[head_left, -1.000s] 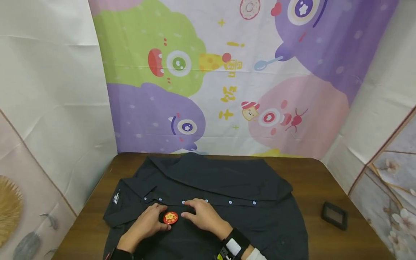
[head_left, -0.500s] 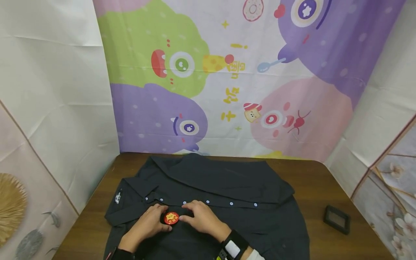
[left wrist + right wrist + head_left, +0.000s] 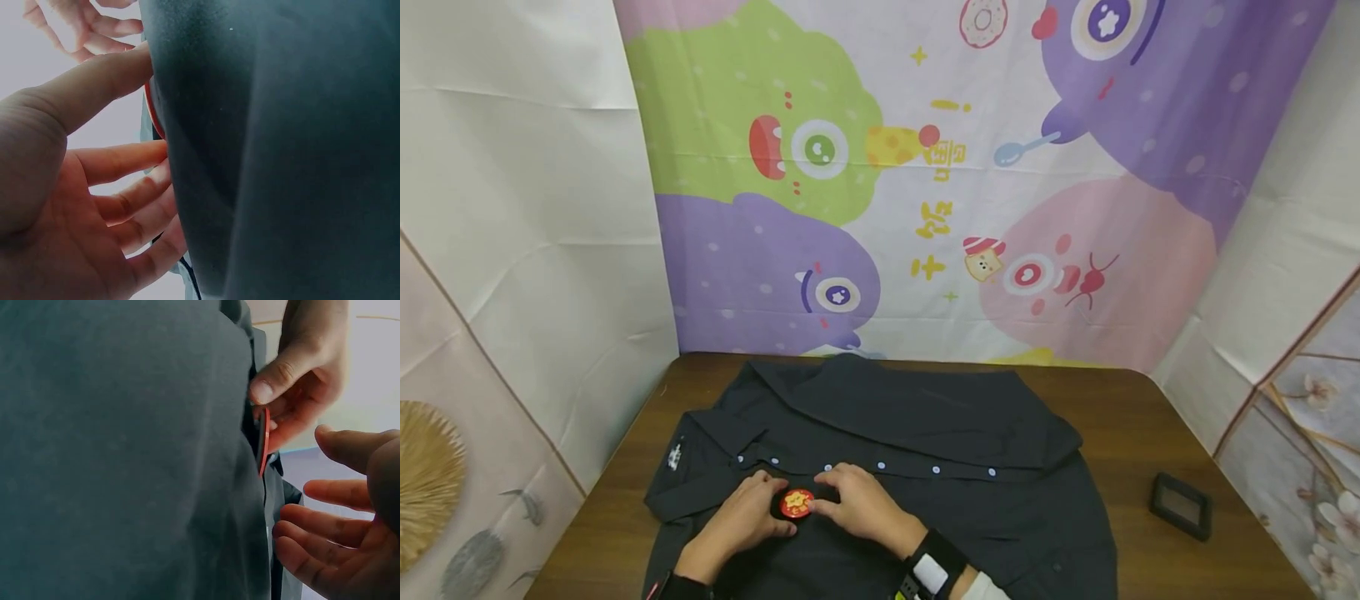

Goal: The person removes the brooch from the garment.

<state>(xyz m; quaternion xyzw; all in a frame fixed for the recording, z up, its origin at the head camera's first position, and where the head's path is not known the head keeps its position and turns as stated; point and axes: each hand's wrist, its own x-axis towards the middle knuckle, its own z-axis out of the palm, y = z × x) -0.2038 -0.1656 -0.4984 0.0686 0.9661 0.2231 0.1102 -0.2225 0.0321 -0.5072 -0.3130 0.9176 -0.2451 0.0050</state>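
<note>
A round red badge with a yellow pattern lies on a dark button shirt, its thin rim visible in the right wrist view. My left hand rests on the cloth left of the badge, thumb below it and index finger above. In the left wrist view the left fingers are fairly straight against the shirt, with the badge's red edge between thumb and index. From the other side comes my right hand, its thumb overlapping the badge's right edge in the head view. Its fingers are spread and loosely bent.
The shirt covers much of the brown wooden table, its white buttons in a row beyond my hands. A small black frame-like box lies at the right. Behind the table hangs a cartoon cloth, with pale cloths at the sides.
My right hand has shifted slightly left, bringing its thumb from a gap beside the badge to its right edge. My left hand has stayed about the badge; the head view has shifted slightly.
</note>
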